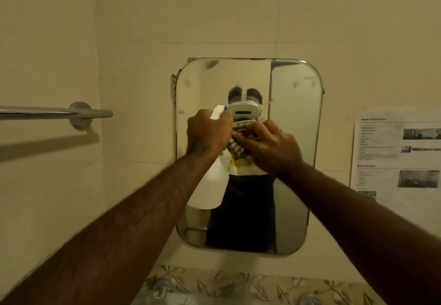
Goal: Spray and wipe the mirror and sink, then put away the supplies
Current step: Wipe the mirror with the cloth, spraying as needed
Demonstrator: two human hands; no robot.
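Note:
A rounded rectangular mirror (296, 137) hangs on the cream tiled wall in front of me. My left hand (207, 133) is raised before its middle, gripping the neck of a white spray bottle (212, 185) whose nozzle, tipped with blue, points toward the glass. Just to the right, my right hand (267, 147) is closed on a checked cloth (238, 152), bunched between the two hands. The hands nearly touch. The sink is out of view below the frame.
A chrome towel bar (57, 112) juts from the left wall at hand height. A printed paper sheet (396, 156) is taped to the wall right of the mirror. A patterned tile strip with two tap knobs (162, 288) runs along the bottom edge.

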